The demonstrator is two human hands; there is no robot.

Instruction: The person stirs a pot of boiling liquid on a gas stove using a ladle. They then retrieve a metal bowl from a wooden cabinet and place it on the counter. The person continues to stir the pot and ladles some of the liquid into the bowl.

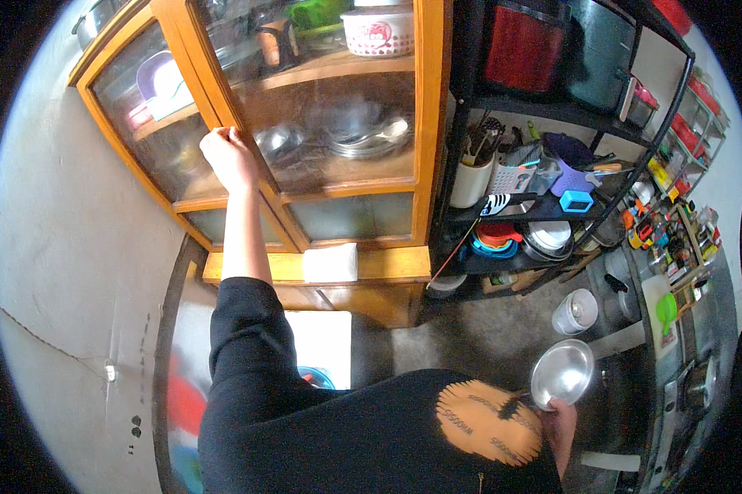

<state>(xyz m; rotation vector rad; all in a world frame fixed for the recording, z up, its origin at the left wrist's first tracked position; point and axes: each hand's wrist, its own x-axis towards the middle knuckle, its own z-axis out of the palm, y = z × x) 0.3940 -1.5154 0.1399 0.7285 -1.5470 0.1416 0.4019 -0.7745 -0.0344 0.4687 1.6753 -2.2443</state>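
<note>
Raised in front of me, my left hand (227, 157) is closed at the meeting edges of two glazed doors on a wooden cabinet (389, 258). Its fingers grip the door there; any knob is hidden by the hand. Behind the right door's glass, metal plates (368, 145) and spoons (397, 128) sit on the lower shelf. A white container with a red print (377, 34) stands on the shelf above. Low at my right side, my right hand (561, 417) holds a shiny metal bowl (562, 373) by its rim.
A white folded item (330, 262) lies on the cabinet's ledge. Right of it stands a black metal rack (531, 111) with utensil holders and basins. A white bucket (574, 312) is on the floor, near a counter (655, 309) with bottles. A wall (87, 247) bounds the left.
</note>
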